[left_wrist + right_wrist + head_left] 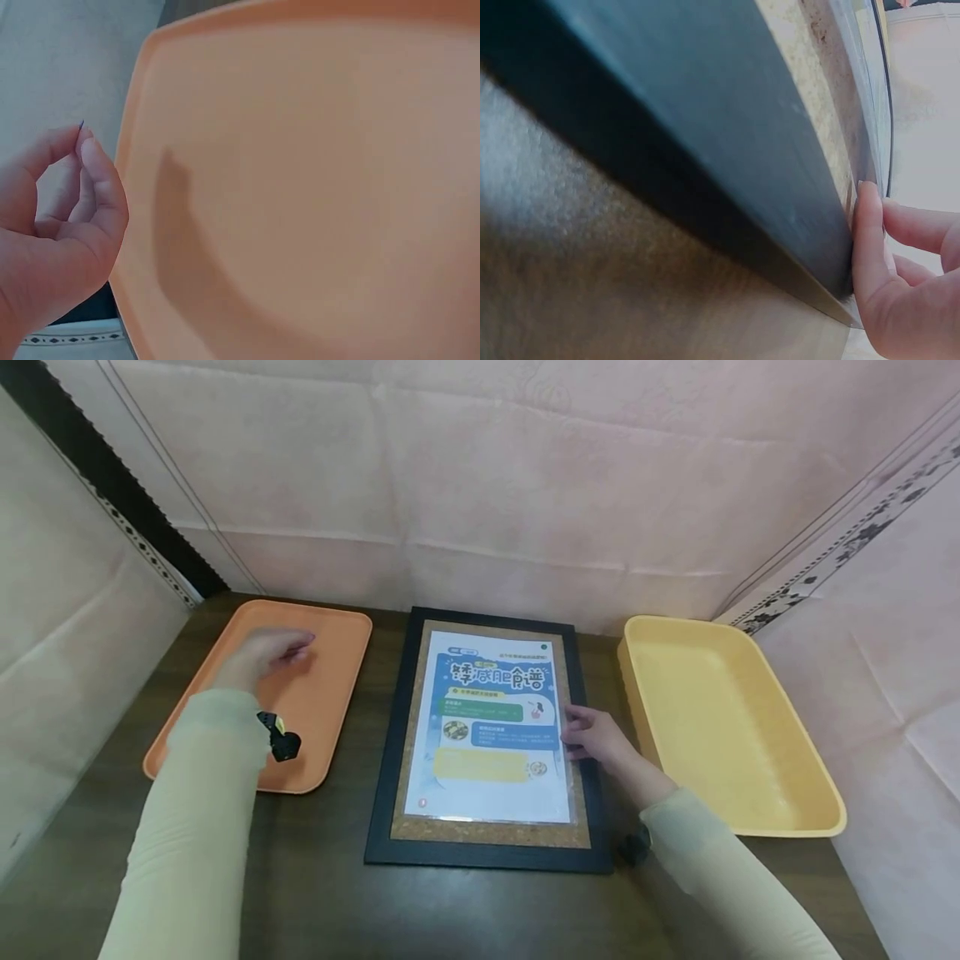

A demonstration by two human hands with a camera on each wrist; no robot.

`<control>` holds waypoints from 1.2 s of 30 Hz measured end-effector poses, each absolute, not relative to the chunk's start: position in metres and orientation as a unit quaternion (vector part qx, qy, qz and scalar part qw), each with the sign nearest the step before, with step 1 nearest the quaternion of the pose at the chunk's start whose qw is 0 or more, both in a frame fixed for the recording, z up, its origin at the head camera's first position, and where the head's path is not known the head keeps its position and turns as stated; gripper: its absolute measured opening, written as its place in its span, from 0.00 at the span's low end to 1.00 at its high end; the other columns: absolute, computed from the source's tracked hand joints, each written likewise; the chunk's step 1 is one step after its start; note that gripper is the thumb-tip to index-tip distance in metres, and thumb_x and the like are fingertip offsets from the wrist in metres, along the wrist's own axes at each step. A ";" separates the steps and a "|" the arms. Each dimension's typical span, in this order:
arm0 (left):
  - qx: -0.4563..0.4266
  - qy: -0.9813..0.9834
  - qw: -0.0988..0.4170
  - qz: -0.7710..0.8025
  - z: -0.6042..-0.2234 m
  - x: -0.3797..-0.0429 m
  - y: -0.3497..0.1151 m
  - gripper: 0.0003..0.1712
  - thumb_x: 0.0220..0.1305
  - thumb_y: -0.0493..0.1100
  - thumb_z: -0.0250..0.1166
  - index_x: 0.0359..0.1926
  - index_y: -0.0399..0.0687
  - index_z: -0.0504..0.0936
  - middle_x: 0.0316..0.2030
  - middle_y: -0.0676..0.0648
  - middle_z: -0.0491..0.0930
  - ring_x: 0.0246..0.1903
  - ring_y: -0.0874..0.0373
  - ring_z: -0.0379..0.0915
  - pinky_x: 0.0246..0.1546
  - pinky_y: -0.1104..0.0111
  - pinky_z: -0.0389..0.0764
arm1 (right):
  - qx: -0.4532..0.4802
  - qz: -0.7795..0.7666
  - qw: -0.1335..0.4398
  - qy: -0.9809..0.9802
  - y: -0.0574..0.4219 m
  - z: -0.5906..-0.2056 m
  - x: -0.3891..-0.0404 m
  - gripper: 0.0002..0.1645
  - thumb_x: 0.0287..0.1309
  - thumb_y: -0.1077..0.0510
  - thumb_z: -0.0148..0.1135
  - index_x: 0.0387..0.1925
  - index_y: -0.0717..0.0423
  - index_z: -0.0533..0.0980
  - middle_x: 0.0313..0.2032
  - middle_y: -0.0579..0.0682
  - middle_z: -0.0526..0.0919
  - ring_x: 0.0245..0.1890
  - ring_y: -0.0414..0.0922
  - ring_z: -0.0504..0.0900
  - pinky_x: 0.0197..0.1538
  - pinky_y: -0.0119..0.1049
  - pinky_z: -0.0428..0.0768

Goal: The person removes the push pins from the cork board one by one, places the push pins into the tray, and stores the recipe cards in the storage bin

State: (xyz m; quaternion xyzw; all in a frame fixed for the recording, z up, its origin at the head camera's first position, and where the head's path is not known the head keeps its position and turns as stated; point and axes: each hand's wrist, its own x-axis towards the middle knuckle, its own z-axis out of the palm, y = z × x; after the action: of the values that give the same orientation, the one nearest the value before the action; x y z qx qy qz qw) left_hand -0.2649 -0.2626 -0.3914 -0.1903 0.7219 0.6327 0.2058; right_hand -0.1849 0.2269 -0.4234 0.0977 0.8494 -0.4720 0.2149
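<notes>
1. Left hand: hovering above the orange tray, thumb and fingertips pinching a thin dark piece. Only a sliver is projecting; the fingers are hiding the rest.
2. Right hand: touching the right edge of the printed sheet. The fingers are reaching out fairly straight; whether they are also pinching the edge, the views are not making clear.
3. Printed sheet: lying on the cork board inside the black frame, which is resting on the table between the two trays.
4. Risk of dropping: because so little of the piece is showing and only the tips are gripping it, a slight loosening could be sending it into the orange tray, where it might be rolling or bouncing.
5. Risk of pricking: if the projecting end is tapering to a point, careless turning could be pressing it into a fingertip.
6. Risk of shifting: uneven pushing at one edge could be skewing or buckling the sheet; harder pushing could be sliding the whole frame.
7. Risk of knocking: the right wrist is passing just beside the yellow tray, so a wide swing could be nudging it.
</notes>
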 end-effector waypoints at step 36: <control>-0.233 0.797 0.180 0.527 -0.424 -0.259 -0.279 0.13 0.63 0.41 0.60 0.44 0.37 0.74 0.16 0.56 0.76 0.19 0.67 0.75 0.29 0.75 0.82 | 0.093 -0.463 0.212 0.855 0.226 -0.423 -0.185 0.38 0.61 0.58 0.58 0.70 0.51 0.56 0.48 0.59 0.79 0.43 0.47 0.84 0.44 0.37 0.83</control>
State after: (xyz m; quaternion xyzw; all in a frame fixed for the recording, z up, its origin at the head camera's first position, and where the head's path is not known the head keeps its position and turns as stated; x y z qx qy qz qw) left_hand -0.2590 -0.2790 -0.4236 -0.2334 0.7971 0.5269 0.1803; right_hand -0.1850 0.2259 -0.4229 0.0931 0.8553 -0.4634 0.2122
